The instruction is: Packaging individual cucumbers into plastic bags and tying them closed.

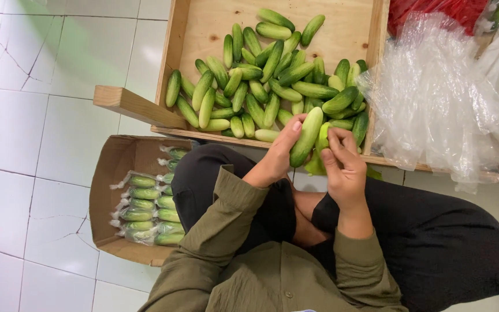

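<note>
The person sat cross-legged on the white tiled floor [24,144], seen from above, in an olive long-sleeved shirt [261,271] and black trousers [434,242]. Just right of the frame's centre, the left hand [275,156] was closed around the lower part of a long, pale green cucumber [307,136], thumb lying along its side, so that the cucumber pointed up towards the crate. Just beside it, the right hand [345,164] had its fingers curled in against the same cucumber; they seemed to pinch something thin and yellowish-green [322,137], but what it was could not be told. Both hands hovered over the near edge of a shallow, pale wooden crate [203,29] that filled the upper middle of the frame. A loose heap of short green cucumbers [261,86] lay in the crate, gathered towards its lower half, with bare board above them.

In the lower left, beside the person's knee, an open brown cardboard box [108,179] held a row of cucumbers wrapped in clear plastic [145,214], stacked along its right side. At the upper right, a bundle of crumpled clear plastic bags [440,98] lay over the crate's right edge, and something red [434,11] showed behind it in the top corner.
</note>
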